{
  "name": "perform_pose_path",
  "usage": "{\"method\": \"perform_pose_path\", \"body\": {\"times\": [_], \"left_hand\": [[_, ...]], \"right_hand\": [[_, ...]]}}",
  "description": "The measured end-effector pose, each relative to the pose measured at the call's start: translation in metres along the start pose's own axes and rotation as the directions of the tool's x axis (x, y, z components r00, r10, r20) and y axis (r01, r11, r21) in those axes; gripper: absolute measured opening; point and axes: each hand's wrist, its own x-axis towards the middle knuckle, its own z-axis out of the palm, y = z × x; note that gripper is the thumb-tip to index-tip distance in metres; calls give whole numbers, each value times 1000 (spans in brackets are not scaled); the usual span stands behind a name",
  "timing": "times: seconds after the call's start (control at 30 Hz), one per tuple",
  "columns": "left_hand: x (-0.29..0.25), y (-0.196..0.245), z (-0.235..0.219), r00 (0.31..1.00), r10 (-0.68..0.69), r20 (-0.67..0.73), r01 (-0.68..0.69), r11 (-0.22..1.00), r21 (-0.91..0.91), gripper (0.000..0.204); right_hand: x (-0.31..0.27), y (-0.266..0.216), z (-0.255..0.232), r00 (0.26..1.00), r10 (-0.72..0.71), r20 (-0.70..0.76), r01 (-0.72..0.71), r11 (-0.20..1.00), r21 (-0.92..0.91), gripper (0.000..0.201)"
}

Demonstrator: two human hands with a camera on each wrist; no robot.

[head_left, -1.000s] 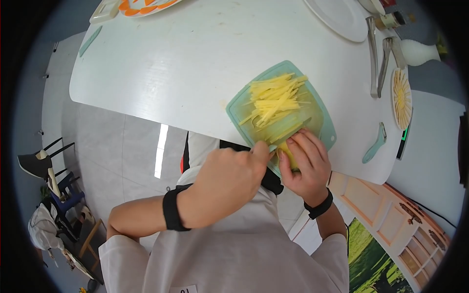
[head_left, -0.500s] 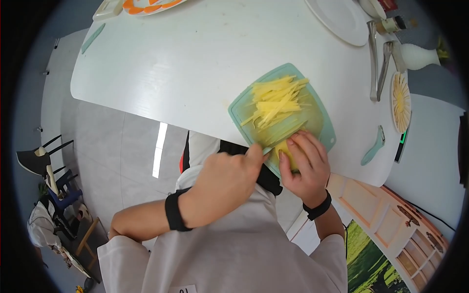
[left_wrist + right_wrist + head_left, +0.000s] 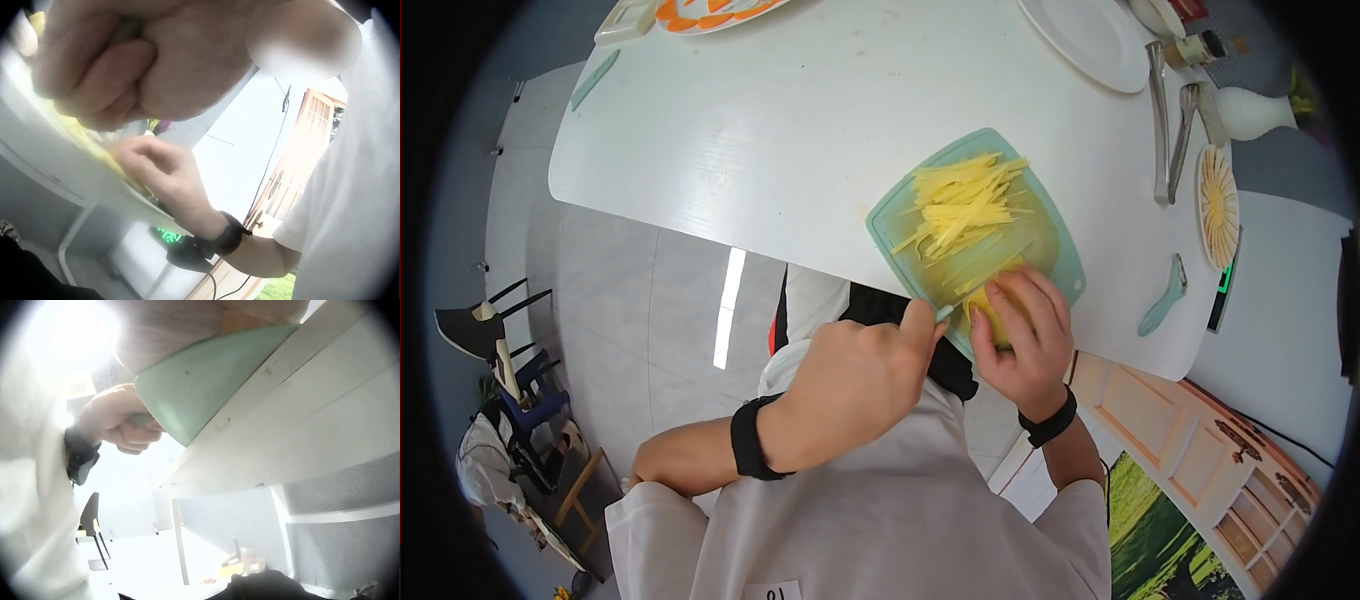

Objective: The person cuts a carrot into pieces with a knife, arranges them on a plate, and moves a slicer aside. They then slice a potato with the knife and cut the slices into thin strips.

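Observation:
My left hand (image 3: 855, 385) grips a knife by its pale green handle (image 3: 944, 313), fist closed and thumb side toward the board. The thin blade points away along the cut side of a yellow potato piece (image 3: 997, 330). My right hand (image 3: 1032, 335) holds that piece down at the near right of a green cutting board (image 3: 1055, 225), thumb on one side and fingers bent over the other. A pile of yellow potato strips (image 3: 965, 205) covers the board's far half. The left wrist view has my left fist (image 3: 100, 75) large and close, hiding the knife's blade.
The board's near corner overhangs the white table (image 3: 730, 130). At right lie a green peeler (image 3: 1166, 300), metal tongs (image 3: 1165, 130) and a fan-patterned oval dish (image 3: 1219, 205). A white plate (image 3: 1090, 35), a plate with orange slices (image 3: 710, 12) and another green-handled tool (image 3: 595, 80) sit farther off.
My left hand has drawn the knife slightly back toward my body and left. My right hand has stayed on the potato piece, almost unmoved; the strip pile looks the same.

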Motion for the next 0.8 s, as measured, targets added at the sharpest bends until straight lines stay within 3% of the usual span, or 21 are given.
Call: {"method": "perform_pose_path", "body": {"times": [0.13,0.43,0.8], "left_hand": [[-2,0,3,999,18,31,-22,991,129,23],[-9,-2,-7,995,28,97,-47,978,205,23],[13,-2,7,997,46,56,-55,984,169,24]], "right_hand": [[2,0,-1,1000,2,6,-2,1000,-17,28],[0,2,-1,1000,-9,16,9,1000,-3,29],[1,1,-2,1000,5,29,-5,1000,-4,28]]}}
